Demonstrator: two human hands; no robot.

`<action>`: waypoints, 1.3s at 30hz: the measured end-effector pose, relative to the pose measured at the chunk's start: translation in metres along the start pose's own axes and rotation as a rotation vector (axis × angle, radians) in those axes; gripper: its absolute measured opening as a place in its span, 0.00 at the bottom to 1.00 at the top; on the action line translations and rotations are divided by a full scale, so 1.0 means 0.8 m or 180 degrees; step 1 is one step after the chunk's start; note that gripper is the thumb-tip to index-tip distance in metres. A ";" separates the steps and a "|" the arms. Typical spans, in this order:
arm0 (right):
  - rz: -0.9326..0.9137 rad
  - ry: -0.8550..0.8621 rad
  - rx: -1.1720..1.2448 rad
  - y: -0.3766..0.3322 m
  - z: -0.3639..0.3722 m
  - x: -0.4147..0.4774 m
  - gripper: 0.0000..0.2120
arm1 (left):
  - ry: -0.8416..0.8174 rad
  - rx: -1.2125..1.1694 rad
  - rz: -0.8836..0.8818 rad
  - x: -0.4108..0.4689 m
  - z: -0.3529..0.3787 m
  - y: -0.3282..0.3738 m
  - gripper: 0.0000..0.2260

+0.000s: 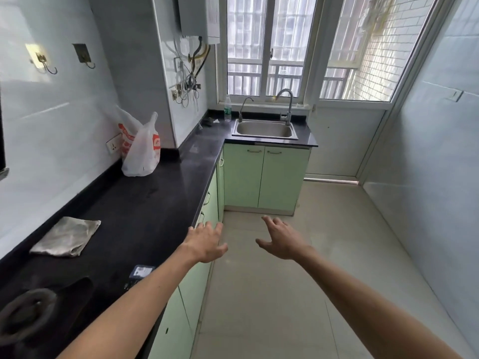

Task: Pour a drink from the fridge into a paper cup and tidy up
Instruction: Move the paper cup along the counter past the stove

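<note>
Empty-handed in the kitchen, with the drink not yet fetched.

On the left, the dark table [145, 208] carries a grey folded cloth [66, 237], a white plastic bag [141, 149] by the wall, and further back a clear bottle [227, 108] just beside the sink [264, 129]. The left hand [204, 242] hovers past the table edge, fingers [217, 227] spread and holding nothing; the right hand [283, 240] hangs over the floor, equally released. Neither fridge nor paper cup is in view, so the task seems to be at its very start. The next move likely calls for turning to find the fridge, then a cup.
</note>
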State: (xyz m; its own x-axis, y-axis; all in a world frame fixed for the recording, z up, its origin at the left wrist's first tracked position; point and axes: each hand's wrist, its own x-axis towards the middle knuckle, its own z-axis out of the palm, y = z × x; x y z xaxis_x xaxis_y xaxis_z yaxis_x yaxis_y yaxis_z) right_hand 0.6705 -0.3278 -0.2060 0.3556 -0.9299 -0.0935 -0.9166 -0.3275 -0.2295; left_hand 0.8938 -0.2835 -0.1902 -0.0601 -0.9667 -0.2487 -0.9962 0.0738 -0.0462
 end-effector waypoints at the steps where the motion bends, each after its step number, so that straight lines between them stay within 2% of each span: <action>1: -0.0013 -0.0015 -0.0005 0.010 -0.004 0.012 0.37 | -0.0019 0.0026 -0.0019 0.014 -0.004 0.004 0.28; 10: -0.0092 -0.0090 -0.0175 0.096 -0.043 0.116 0.38 | 0.0008 0.0065 -0.0128 0.137 -0.049 0.041 0.26; 18: -0.0023 -0.0137 -0.0077 0.158 -0.056 0.176 0.38 | 0.0304 -0.0113 -0.0092 0.218 -0.070 0.067 0.26; 29: -0.0154 -0.0270 -0.0005 0.167 -0.046 0.259 0.37 | 0.0263 -0.0320 -0.0242 0.303 -0.077 0.052 0.27; 39: -0.0140 -0.0298 -0.0040 0.160 -0.058 0.367 0.35 | 0.0142 -0.0335 -0.0302 0.393 -0.097 -0.002 0.25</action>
State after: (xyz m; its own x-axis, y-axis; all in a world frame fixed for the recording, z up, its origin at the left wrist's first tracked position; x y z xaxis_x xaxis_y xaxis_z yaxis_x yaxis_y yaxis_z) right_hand 0.6488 -0.6509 -0.2176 0.4106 -0.8951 -0.1739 -0.9017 -0.3703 -0.2232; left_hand 0.8714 -0.6066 -0.1935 0.0341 -0.9783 -0.2046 -0.9985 -0.0421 0.0348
